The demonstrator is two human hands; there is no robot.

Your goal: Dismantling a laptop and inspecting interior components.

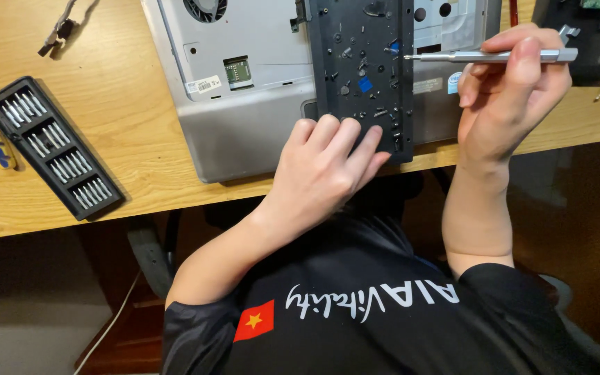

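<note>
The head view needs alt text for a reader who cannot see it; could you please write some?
A person's right hand holds a slim silver screwdriver against a black panel lying on an opened grey laptop, while the left hand steadies the panel. A black tray of bits lies on the wooden desk.

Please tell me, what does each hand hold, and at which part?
The right hand holds a slim grey screwdriver by its handle end. The left hand holds nothing; it presses on the black panel.

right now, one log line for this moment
left hand pressing black panel | right hand holding screwdriver, tip at panel | laptop base underneath | bit tray left
</note>
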